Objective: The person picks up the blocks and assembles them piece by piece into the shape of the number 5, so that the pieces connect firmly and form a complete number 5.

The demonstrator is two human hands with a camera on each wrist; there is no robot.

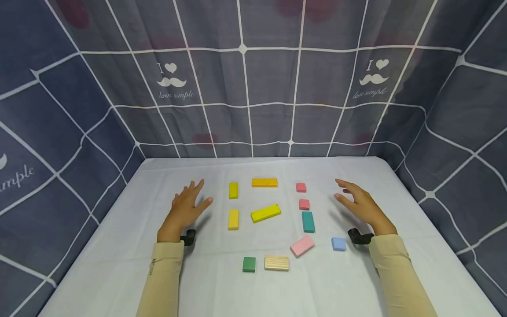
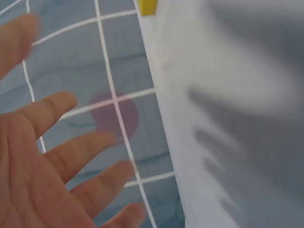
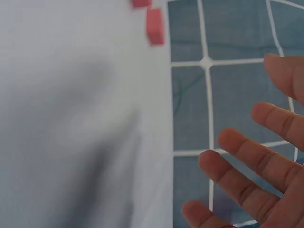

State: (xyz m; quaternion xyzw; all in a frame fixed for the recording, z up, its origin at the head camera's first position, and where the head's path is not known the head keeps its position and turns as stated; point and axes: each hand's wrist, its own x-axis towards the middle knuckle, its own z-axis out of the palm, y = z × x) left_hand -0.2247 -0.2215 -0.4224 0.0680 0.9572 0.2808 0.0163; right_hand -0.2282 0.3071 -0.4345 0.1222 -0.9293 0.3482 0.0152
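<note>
My left hand point(image 1: 185, 211) hovers over the left side of the white table, fingers spread, holding nothing. Nearest to it are two yellow blocks point(image 1: 233, 190), one behind the other. On the right, my right hand point(image 1: 362, 207) is also raised with fingers extended and nothing in it. Two small red blocks point(image 1: 301, 187), a teal block point(image 1: 308, 222) and a blue block point(image 1: 338, 244) lie to its left and front. In the left wrist view a yellow block point(image 2: 147, 6) shows at the top edge; the right wrist view has a red block point(image 3: 155, 26).
Mid-table lie an orange-yellow block point(image 1: 264, 182) and a slanted yellow block point(image 1: 266, 213). Closer in are a tilted pink block point(image 1: 302, 246), a green block point(image 1: 249, 264) and a ribbed beige block point(image 1: 277, 263). Grey checked curtains point(image 1: 269, 79) enclose the white table point(image 1: 214, 290).
</note>
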